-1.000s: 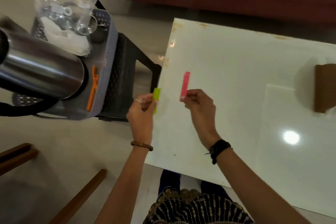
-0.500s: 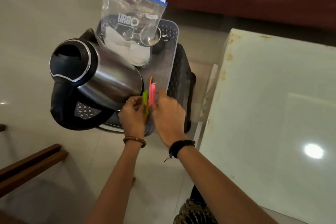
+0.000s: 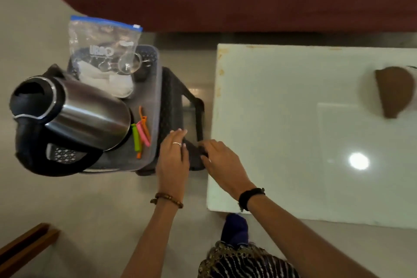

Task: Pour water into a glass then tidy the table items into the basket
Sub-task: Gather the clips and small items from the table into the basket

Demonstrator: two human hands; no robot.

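Basket (image 3: 170,101) of dark latticed plastic: right hand (image 3: 223,161) grips its handle (image 3: 200,119), left hand (image 3: 172,158) lies flat-fingered.

Glossy steel kettle (image 3: 90,115); glossy white table (image 3: 293,119).

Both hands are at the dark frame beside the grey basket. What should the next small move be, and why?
Probably draw the dark frame, with the grey basket, toward the table. The clips already lie in the basket by the kettle, the left hand rests on the frame, the right hand grips it, and a brown object still lies on the table.
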